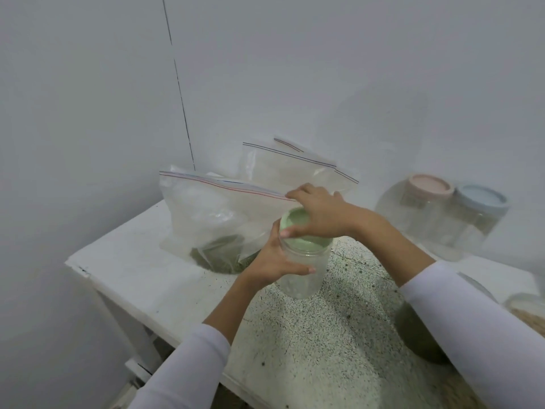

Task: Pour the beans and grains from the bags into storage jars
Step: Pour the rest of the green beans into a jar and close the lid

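The left hand (272, 261) wraps around the clear jar (300, 270) at mid-body, its grip curled round the wall with the thumb lying across the front, seemingly to keep the jar from turning or sliding on the table (124, 261). The right hand (318, 215) sits on top, fingers and thumb curled over the rim of the green lid (295, 222); that grip looks like one for twisting the lid, though whether on or off cannot be told. The jar appears empty, so opening it for filling is the likelier step.

At ten o'clock from the jar, just behind it, a zip bag of green beans (218, 231) stands slumped with its seal up, close enough to lift and tip once the mouth is free. More zip bags (289, 166) lean against the wall at twelve o'clock. At two o'clock, well apart, a pink-lidded jar (424, 202) and a blue-lidded jar (477, 214) stand touching, lids on, parked out of the way. Under the right sleeve (460, 314) at four o'clock lies something dark green, too hidden to identify
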`<state>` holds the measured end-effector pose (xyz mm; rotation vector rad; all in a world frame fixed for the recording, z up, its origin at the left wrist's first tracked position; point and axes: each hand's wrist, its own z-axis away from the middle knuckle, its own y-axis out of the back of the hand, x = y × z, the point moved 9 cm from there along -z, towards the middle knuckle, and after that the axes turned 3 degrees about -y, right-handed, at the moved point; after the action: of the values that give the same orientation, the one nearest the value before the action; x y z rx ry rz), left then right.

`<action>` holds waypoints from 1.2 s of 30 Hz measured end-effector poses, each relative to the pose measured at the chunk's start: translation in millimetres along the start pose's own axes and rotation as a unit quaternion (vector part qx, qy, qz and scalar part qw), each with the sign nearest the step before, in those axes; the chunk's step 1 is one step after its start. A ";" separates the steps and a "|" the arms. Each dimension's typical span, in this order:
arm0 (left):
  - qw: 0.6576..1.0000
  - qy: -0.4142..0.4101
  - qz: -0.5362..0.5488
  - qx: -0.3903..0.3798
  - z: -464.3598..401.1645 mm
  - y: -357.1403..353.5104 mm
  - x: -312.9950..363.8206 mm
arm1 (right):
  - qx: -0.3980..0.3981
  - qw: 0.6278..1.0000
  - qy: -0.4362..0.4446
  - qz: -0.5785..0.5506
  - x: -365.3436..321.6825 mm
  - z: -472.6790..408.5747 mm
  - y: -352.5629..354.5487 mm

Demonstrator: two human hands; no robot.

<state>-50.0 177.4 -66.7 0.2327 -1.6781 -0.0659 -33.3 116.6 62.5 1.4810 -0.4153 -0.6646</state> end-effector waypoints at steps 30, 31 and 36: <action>0.999 -0.015 -0.027 -0.006 4.5 2.7 8.0 | 0.126 0.917 -0.229 -0.302 101.0 21.0 -3.8; 0.999 -0.016 -0.030 -0.008 4.8 2.1 8.4 | 0.101 0.924 -0.250 -0.271 110.4 22.7 -16.4; 0.999 -0.017 -0.034 -0.008 6.2 0.6 11.3 | 0.068 0.924 -0.334 -0.176 146.3 29.8 -66.3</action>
<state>-57.4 175.2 -56.3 0.2784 -1.7032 -0.1340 48.6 3.0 -21.5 1.4429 -0.7324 -1.4690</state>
